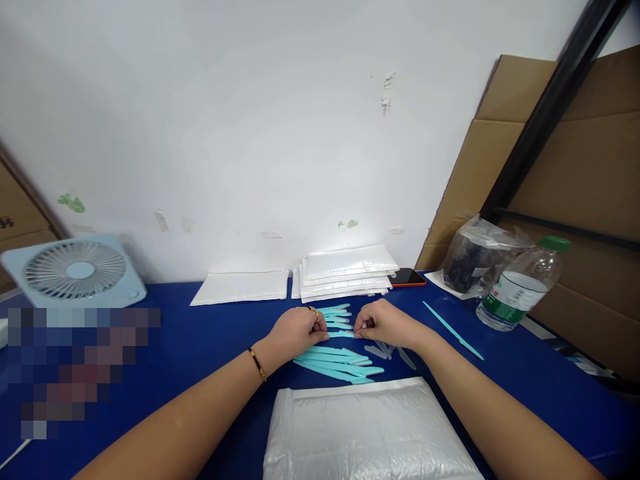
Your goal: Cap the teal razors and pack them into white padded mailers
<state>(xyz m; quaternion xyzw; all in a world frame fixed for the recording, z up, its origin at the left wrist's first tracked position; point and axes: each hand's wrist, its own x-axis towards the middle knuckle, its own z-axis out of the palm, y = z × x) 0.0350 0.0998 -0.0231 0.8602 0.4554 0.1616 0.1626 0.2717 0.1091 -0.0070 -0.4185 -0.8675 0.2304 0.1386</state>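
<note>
A turquoise eyebrow razor (341, 335) lies level between my two hands. My left hand (299, 331) is closed in a pinch on its handle end. At its other end, my right hand (379, 324) pinches the tip; whether a clear cap is between those fingers is too small to tell. More turquoise razors (334, 358) are fanned out below and above the held one, side by side on the blue table. Several small translucent blade caps (384, 349) are scattered under my right hand. A single razor (454, 331) lies apart, right of my right forearm.
A silvery bubble mailer (365, 430) lies in front of me. Against the wall are a stack of white padded envelopes (345, 273), another envelope (240, 287) and a phone (407, 277). A water bottle (523, 287) and bagged dark item (465, 260) stand right; a fan (80, 270) stands left.
</note>
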